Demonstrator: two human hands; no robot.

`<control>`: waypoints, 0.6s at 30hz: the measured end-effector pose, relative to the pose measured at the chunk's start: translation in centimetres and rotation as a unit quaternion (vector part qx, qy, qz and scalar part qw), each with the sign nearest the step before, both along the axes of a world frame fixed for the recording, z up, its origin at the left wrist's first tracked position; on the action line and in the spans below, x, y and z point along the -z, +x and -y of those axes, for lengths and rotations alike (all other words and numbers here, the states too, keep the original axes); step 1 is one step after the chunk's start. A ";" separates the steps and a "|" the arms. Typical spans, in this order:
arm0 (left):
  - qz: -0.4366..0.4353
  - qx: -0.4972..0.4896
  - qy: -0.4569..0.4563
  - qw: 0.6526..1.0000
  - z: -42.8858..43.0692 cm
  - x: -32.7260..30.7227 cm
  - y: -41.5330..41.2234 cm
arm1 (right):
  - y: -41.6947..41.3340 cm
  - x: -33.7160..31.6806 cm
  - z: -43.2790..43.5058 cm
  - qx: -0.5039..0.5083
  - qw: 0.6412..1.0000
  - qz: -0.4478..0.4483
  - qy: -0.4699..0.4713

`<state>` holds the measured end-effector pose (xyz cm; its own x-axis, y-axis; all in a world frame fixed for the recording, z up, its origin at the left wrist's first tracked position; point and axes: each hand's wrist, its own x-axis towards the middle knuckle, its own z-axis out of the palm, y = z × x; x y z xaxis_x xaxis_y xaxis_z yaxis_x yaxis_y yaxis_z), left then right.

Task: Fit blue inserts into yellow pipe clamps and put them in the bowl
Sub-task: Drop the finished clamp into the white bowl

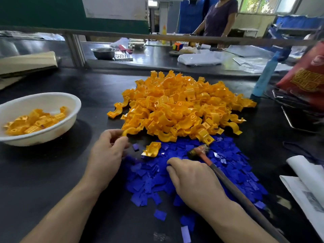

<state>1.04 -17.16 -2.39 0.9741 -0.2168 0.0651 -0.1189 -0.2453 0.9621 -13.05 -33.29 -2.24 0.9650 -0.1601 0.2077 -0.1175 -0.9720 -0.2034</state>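
Yellow plastic clamps (180,109), likely light, stiff and slick, are lying heaped behind thin blue inserts (233,172), the left hand (105,155) pinching one clamp (131,132) by its arch, the right hand (194,179) curling into the inserts, its grip unclear, the bowl (43,102) sitting left.

view: head-worn, wide-angle | faces: forward, down | range: close above left hand (105,155), right hand (194,181), worktable (52,172)

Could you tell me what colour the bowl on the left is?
The bowl is white, clearest in the head view.
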 end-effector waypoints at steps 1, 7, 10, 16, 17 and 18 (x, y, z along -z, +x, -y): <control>-0.027 0.004 -0.051 0.998 0.0 -0.2 -0.1 | 0.0 0.0 0.2 0.000 1.000 0.012 0.014; -0.083 0.067 -0.115 0.988 0.0 -0.1 -0.4 | 0.1 -0.5 0.6 0.001 0.992 0.077 0.103; -0.102 0.087 -0.159 0.978 -0.1 -0.3 -0.6 | 0.1 -0.3 0.5 0.012 0.989 0.092 0.116; -0.119 0.121 -0.217 0.961 0.4 -0.8 -1.5 | 0.1 -0.2 0.5 0.020 0.984 0.114 0.133; -0.124 0.123 -0.217 0.960 0.5 -0.8 -1.7 | 0.0 -0.3 0.5 0.020 0.984 0.116 0.135; -0.129 0.123 -0.215 0.960 0.5 -0.8 -1.8 | 0.0 -0.3 0.5 0.020 0.983 0.120 0.137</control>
<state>-0.74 -17.69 -1.55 0.8929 -0.4489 -0.0356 0.1329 0.1872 0.9733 -13.06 -33.79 -1.92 0.8854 -0.2780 0.3726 -0.0710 -0.8729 -0.4828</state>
